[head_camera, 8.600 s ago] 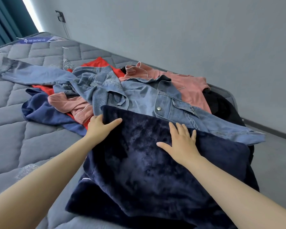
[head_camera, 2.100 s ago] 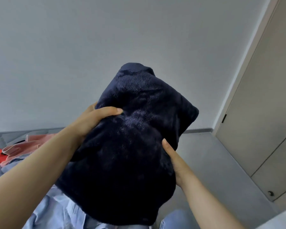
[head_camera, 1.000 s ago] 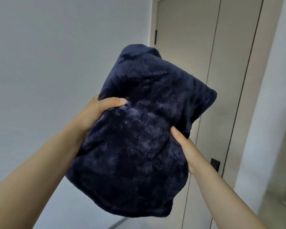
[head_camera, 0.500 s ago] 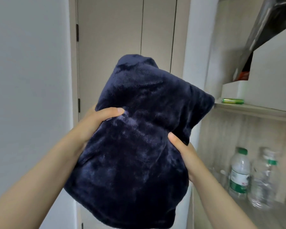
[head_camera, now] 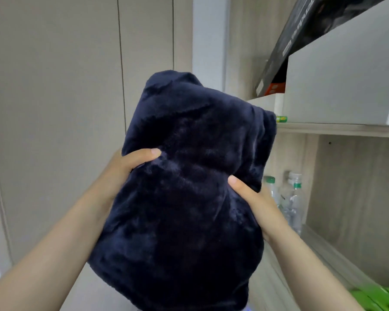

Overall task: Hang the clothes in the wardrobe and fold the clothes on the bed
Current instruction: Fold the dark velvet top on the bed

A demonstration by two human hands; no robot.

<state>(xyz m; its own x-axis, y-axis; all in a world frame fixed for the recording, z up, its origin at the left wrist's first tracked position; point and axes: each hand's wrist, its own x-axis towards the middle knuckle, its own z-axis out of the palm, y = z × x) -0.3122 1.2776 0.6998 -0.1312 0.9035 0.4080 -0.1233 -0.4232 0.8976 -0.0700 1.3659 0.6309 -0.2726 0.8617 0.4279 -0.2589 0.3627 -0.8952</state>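
A folded dark navy fleece garment fills the middle of the view, held up in the air at chest height. My left hand grips its left edge, thumb pressed into the front. My right hand grips its right edge, thumb on the front and fingers hidden behind the cloth. Behind it stand closed beige wardrobe doors.
Open wooden shelves are on the right. The upper shelf bears a white box, a tilted black box and a small green item. Clear water bottles stand on the lower shelf; something green lies at the bottom right.
The view has swung from the bed and grey wall to the wardrobe doors and shelves. The folded navy garment stays held in both hands; the shelves are now closer.
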